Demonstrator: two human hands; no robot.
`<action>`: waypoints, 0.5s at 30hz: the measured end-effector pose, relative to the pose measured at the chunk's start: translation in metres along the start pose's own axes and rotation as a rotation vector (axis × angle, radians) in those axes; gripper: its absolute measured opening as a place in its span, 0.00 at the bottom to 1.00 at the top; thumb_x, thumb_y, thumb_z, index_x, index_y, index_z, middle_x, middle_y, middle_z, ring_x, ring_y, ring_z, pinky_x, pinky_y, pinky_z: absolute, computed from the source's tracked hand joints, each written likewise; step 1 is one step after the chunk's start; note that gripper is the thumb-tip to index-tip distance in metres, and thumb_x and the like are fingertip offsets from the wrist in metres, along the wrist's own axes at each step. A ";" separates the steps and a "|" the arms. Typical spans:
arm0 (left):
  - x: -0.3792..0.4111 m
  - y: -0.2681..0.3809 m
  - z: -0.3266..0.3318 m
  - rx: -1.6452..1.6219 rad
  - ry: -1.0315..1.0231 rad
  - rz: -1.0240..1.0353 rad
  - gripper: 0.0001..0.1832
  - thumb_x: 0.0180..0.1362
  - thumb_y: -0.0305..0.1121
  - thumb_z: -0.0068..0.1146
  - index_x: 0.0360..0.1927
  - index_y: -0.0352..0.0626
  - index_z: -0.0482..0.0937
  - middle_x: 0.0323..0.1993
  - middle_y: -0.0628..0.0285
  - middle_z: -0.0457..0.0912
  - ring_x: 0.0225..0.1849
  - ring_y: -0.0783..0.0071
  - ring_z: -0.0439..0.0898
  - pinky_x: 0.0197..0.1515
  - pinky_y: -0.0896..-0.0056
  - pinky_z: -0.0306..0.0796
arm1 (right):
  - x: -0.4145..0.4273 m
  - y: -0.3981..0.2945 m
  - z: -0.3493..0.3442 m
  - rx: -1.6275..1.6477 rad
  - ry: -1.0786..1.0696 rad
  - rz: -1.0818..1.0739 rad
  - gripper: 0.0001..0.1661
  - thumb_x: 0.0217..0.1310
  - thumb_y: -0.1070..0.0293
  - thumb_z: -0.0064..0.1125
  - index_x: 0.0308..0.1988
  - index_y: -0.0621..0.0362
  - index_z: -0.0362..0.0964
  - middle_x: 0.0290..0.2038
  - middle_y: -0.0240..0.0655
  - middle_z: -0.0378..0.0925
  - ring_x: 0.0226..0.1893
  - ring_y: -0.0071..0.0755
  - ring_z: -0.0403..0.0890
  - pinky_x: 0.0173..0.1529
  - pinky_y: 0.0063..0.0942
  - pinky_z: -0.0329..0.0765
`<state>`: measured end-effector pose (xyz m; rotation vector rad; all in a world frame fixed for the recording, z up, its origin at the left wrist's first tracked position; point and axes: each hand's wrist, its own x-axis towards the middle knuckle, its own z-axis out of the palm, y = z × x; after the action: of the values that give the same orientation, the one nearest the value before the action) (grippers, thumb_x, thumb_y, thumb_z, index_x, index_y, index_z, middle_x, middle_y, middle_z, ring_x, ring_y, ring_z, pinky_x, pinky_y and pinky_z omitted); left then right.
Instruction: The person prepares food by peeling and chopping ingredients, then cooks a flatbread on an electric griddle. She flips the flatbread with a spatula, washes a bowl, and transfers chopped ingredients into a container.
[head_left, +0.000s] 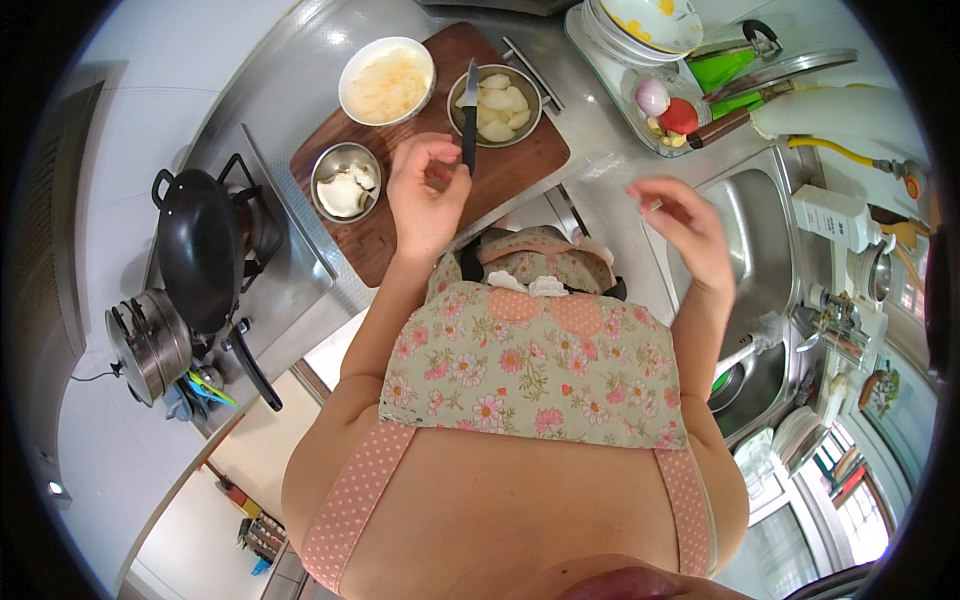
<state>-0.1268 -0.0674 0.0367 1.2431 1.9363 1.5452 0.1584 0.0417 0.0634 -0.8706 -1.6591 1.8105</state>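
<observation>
My left hand (429, 196) is over the wooden cutting board (420, 161), thumb and fingers curled with a gap between them. Its fingertips are beside the black handle of a small kitchen knife (469, 120); whether they touch it is unclear. The blade lies across a metal bowl (536, 112) of pale peeled pieces. A white bowl (346, 84) of pale shreds stands on the board's far left, and a small steel bowl (319, 166) with white soft-looking chunks sits nearer. Slightly blurred, my right hand (694, 232) hovers by the sink's left edge, fingers bent and apart, with no object clearly in it.
A black wok (199, 247) stands on the gas stove at left, beside a steel pot (146, 349). The metal sink (750, 225) is at right. Behind it, a glass tray (637, 120) bears stacked bowls, an onion (652, 97) and a tomato (679, 116). A white bottle (832, 217) stands beyond the sink.
</observation>
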 end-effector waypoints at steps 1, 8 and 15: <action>-0.003 0.001 -0.001 -0.006 -0.017 0.001 0.13 0.43 0.16 0.58 0.33 0.40 0.75 0.40 0.60 0.74 0.32 0.78 0.74 0.30 0.80 0.70 | -0.012 -0.005 -0.009 0.134 -0.050 -0.011 0.18 0.55 0.68 0.58 0.45 0.65 0.71 0.40 0.36 0.76 0.37 0.22 0.71 0.39 0.20 0.68; -0.014 0.007 -0.005 -0.001 -0.183 -0.016 0.11 0.44 0.20 0.61 0.34 0.41 0.77 0.40 0.62 0.75 0.33 0.77 0.76 0.32 0.78 0.72 | -0.013 0.028 -0.027 -0.655 0.372 0.217 0.10 0.53 0.72 0.59 0.38 0.60 0.75 0.42 0.36 0.77 0.39 0.28 0.76 0.39 0.22 0.72; -0.017 0.013 -0.028 0.064 -0.320 0.009 0.10 0.47 0.22 0.60 0.34 0.38 0.77 0.41 0.60 0.76 0.36 0.73 0.77 0.35 0.77 0.73 | 0.025 0.033 0.034 -0.420 0.282 -0.040 0.05 0.54 0.74 0.60 0.33 0.62 0.74 0.43 0.37 0.75 0.38 0.26 0.75 0.39 0.22 0.73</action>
<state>-0.1328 -0.0976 0.0543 1.4283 1.7852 1.2081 0.1175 0.0352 0.0288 -1.1965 -1.8764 1.2569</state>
